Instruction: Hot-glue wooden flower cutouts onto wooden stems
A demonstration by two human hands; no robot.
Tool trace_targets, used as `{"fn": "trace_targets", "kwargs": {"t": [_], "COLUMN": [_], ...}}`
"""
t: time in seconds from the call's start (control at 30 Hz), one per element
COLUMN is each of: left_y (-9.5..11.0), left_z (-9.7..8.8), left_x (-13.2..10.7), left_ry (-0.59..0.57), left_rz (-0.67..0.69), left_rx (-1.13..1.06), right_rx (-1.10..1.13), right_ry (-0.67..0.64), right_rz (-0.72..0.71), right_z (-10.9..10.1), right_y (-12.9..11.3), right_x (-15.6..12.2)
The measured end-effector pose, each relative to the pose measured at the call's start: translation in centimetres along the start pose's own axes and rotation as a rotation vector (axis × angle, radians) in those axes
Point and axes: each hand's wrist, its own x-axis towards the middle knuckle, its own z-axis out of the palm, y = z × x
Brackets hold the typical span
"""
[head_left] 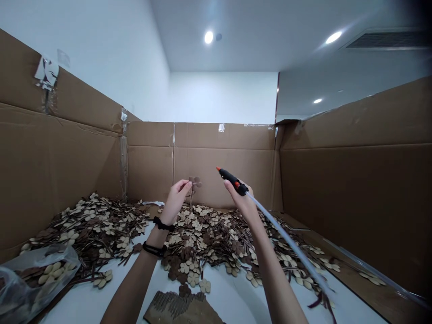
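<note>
My left hand (177,198), with dark bands on its wrist, pinches a small brown flower (196,182) whose thin stem hangs down. The flower is held up in front of the back cardboard wall. To its right, my right hand (243,198) is wrapped round a black glue gun (232,181) with an orange tip pointing up and left, apart from the flower. A long translucent glue stick (286,238) runs from the gun's rear down to the right. Beneath both hands spreads a heap of cream and brown flowers (199,229) with stems.
Cardboard walls (222,162) enclose the white table surface (232,292) on three sides. A clear plastic bag (43,288) with flowers in it lies at the left front. A torn piece of corrugated cardboard (184,310) lies at the front. More flowers (97,220) are piled at the left.
</note>
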Motion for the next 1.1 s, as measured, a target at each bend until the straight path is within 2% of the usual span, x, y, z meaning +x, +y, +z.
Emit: {"fn": "trace_targets", "kwargs": {"t": [0.13, 0.27, 0.37, 0.5, 0.67, 0.73, 0.77, 0.83, 0.9, 0.93, 1.0, 1.1], "left_y": [-1.3, -2.7, -3.2, -3.1, -3.4, -4.2, -4.8, -6.2, -8.0, -9.0, -10.8, -12.8], "left_z": [1.2, 2.3, 2.8, 3.4, 3.4, 3.2, 3.1, 3.1, 3.7, 4.1, 5.1, 6.1], "left_x": [0.1, 0.2, 0.0, -0.3, 0.1, 0.3, 0.3, 0.0, -0.8, -1.3, -2.3, -3.3], "left_ry": [-0.105, -0.222, -0.259, -0.264, -0.231, -0.267, -0.321, -0.542, -0.803, -0.889, -0.929, -0.873], "left_rz": [-0.063, -0.055, -0.045, -0.054, -0.086, -0.055, -0.016, 0.046, 0.026, -0.010, -0.053, -0.056], "left_rx": [-0.001, 0.028, 0.046, 0.051, 0.056, 0.199, 0.341, 0.732, 1.070, 1.158, 1.209, 1.220], "right_rx": [0.293, 0.393, 0.394, 0.406, 0.422, 0.413, 0.411, 0.409, 0.408, 0.406, 0.400, 0.387], "right_ry": [-0.130, -0.243, -0.233, -0.260, -0.204, -0.157, -0.134, -0.100, -0.088, -0.087, -0.083, -0.078], "right_rz": [0.039, 0.071, 0.100, 0.050, 0.051, 0.034, 0.026, 0.021, 0.017, 0.012, -0.003, -0.015], "right_z": [1.3, 1.8, 1.6, 1.5, 1.8, 1.7, 1.7, 1.6, 1.5, 1.4, 1.3, 1.3], "right_y": [0.3, 0.9, 1.4, 1.9, 2.3, 2.5, 2.5, 2.6, 2.5, 2.5, 2.4, 2.3], "right_x": [-0.4, -0.6, -0.6, -0.4, 0.0, 0.1, 0.2, 0.3, 0.3, 0.3, 0.3, 0.3]}}
